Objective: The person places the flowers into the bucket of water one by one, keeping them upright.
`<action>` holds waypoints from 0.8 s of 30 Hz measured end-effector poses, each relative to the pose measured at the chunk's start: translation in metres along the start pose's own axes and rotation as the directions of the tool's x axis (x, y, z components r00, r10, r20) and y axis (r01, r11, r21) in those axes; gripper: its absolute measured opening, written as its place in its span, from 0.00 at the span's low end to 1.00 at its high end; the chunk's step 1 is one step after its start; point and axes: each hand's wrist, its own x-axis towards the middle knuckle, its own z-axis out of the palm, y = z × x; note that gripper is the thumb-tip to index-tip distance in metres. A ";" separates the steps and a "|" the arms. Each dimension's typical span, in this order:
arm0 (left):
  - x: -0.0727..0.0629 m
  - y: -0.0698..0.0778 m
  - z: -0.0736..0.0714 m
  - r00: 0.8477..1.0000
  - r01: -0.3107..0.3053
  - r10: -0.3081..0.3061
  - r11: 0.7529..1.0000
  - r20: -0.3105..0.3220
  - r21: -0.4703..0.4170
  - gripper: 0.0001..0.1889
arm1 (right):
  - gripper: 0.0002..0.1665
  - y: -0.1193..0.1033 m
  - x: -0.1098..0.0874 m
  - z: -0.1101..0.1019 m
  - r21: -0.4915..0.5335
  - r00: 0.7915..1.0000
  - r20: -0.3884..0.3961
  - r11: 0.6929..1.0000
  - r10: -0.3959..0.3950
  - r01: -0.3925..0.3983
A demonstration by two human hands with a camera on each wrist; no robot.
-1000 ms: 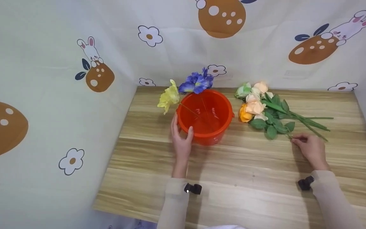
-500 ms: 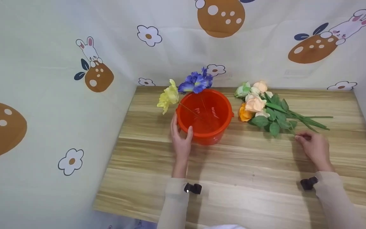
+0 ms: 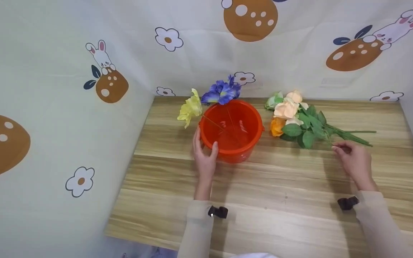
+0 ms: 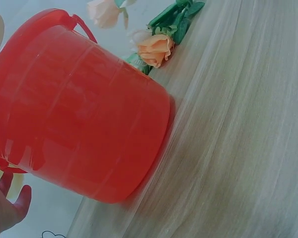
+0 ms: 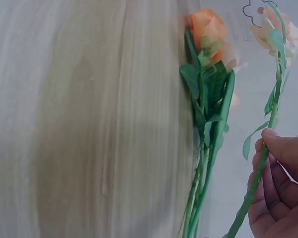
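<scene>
A red bucket (image 3: pixel 240 157) stands on the table; a yellow flower (image 3: pixel 190 109) and a purple-blue flower (image 3: pixel 222 92) lean out over its rim. My left hand (image 3: pixel 205 165) rests on the bucket's left side, fingers extended along the wall and thumb up at the near side. In the left wrist view its fingers are right at the handle lug. My right hand (image 3: pixel 356 163) pinches the green stem of a peach rose (image 5: pixel 275 32), which is lifted above the other flowers. An orange rose (image 5: pixel 208 32) and several pale blooms lie below it.
The loose flowers' green stems (image 3: pixel 357 136) point right on the wooden table (image 3: pixel 264 208). A printed cloth wall (image 3: pixel 199 53) runs along the table's back, with more cloth at left and right. The table's front-left edge shows.
My right hand has drawn the peach rose slightly back and raised it, so its bloom and leaves shift over the others. The left hand and bucket stay put.
</scene>
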 end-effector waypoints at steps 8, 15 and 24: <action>0.000 0.000 0.000 1.000 -0.010 0.010 1.000 0.003 -0.018 0.37 | 0.14 -0.014 0.002 -0.002 0.034 1.000 -0.019 0.999 -0.025 0.026; 0.001 0.001 0.001 0.999 -0.040 0.041 0.997 0.009 -0.061 0.37 | 0.10 -0.032 0.007 0.006 0.072 0.990 -0.089 0.991 -0.107 0.113; 0.000 0.000 0.000 1.000 -0.016 0.016 1.000 -0.003 -0.024 0.37 | 0.09 -0.065 0.016 0.015 0.131 0.984 -0.110 0.979 -0.141 0.155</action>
